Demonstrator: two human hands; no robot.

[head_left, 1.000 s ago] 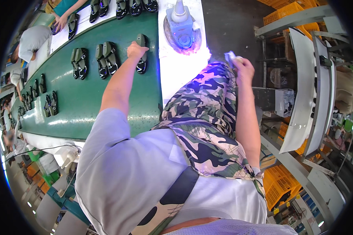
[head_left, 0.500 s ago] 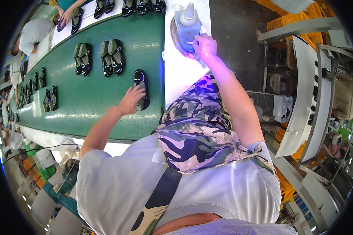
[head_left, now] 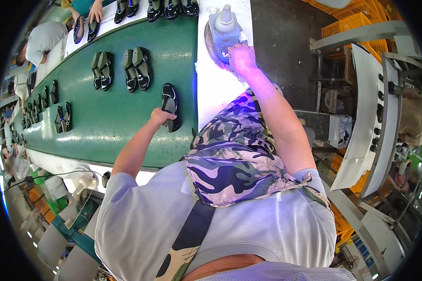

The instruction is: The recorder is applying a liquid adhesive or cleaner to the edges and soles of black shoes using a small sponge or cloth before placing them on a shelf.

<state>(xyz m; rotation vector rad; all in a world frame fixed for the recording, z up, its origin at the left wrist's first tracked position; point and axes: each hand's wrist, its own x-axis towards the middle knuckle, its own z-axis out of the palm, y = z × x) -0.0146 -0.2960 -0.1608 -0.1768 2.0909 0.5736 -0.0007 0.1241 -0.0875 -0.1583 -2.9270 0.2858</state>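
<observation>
A busy workshop floor, with orange crates [head_left: 347, 25] and a rack of pale shelves [head_left: 352, 140] to the right of a person seen from above. To the left stretches a long, glossy green work surface [head_left: 126, 124]; a white ledge [head_left: 212, 100] runs along its right edge, lit bright white with a violet tint.

The person wears a grey shirt and a camouflage apron [head_left: 234, 180]. The left hand [head_left: 163, 116] is clamped around the heel end of a black shoe [head_left: 169, 97], which is on the green surface near the white ledge, its shiny rounded toe pointing away from the person.

The right hand [head_left: 242, 58] reaches across to a pale blue boxy container [head_left: 219, 33] with a cone-shaped top, on the ledge. Its fingers are bent close against the container's near side; I cannot tell whether they are gripping something.

Farther left on the green surface lie two pairs of black shoes, a nearer pair [head_left: 142, 70] and a farther pair [head_left: 107, 70]. At the upper left, another person's hands [head_left: 96, 11] handle dark shoes.
</observation>
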